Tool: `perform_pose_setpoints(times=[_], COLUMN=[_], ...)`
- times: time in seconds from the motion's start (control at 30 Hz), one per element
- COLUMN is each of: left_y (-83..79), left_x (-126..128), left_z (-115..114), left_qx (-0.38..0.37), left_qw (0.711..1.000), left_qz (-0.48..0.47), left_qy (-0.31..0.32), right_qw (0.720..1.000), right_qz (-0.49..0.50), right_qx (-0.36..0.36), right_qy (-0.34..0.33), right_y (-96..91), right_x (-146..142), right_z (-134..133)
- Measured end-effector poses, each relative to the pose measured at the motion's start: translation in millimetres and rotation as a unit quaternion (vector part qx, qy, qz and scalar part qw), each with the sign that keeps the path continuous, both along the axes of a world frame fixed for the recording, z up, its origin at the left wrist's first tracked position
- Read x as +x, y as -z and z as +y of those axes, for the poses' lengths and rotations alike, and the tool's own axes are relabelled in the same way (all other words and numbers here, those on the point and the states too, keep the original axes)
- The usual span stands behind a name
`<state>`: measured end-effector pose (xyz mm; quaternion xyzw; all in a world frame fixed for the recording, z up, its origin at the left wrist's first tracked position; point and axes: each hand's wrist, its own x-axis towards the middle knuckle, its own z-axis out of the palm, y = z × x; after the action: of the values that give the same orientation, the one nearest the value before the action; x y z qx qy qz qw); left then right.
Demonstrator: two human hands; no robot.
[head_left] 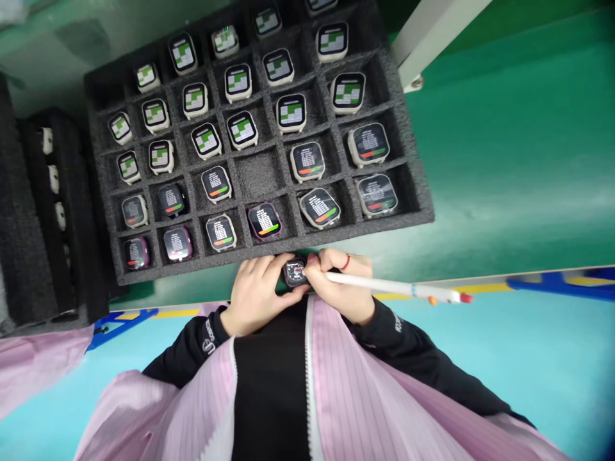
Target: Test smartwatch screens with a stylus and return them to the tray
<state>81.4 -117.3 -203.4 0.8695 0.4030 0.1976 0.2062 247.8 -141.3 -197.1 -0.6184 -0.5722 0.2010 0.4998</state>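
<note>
A dark smartwatch (294, 271) without a strap, its face lit, is between my hands at the bench's near edge. My left hand (259, 291) grips it from the left, with thumb and fingers around the case. A white stylus-like pen (384, 282) with a red end is pinched in my right hand (339, 285); its tip points at the watch's screen. Just beyond my hands lies a dark foam tray (269, 251) of watch cases. Its near rows hold watches with text and red-green bars, such as a purple-rimmed watch (265, 220); farther ones show green-and-white blocks.
At the left stands another dark foam tray (36, 282) with several pale watches on edge. A white post (432, 35) rises behind the main tray's right corner. The green bench top (504, 160) stretches right, and blue brackets (562, 282) sit along its front edge.
</note>
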Motion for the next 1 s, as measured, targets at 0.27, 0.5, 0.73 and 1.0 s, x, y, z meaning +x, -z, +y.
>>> perform_pose_setpoints(times=[0.27,0.5,0.73,1.0], left_y=[1.0,0.4,0.5,1.1], left_x=[-0.4,-0.4,-0.5,-0.4], left_z=[-0.7,-0.8,-0.9,-0.9], left_qx=[-0.005,-0.007,-0.004,-0.011], left_qw=[1.0,1.0,1.0,1.0], left_qz=[0.001,0.005,0.004,0.014], left_qy=[-0.001,-0.004,-0.002,-0.004], right_qw=[1.0,1.0,1.0,1.0], right_qz=[0.0,0.005,0.009,0.01], right_qx=[-0.012,-0.004,-0.003,-0.009], right_qy=[0.002,0.007,0.021,0.019], right_y=[0.9,0.5,-0.1,-0.3], right_x=[1.3,1.1,0.5,0.9], right_z=[-0.1,-1.3,-2.0,-2.0])
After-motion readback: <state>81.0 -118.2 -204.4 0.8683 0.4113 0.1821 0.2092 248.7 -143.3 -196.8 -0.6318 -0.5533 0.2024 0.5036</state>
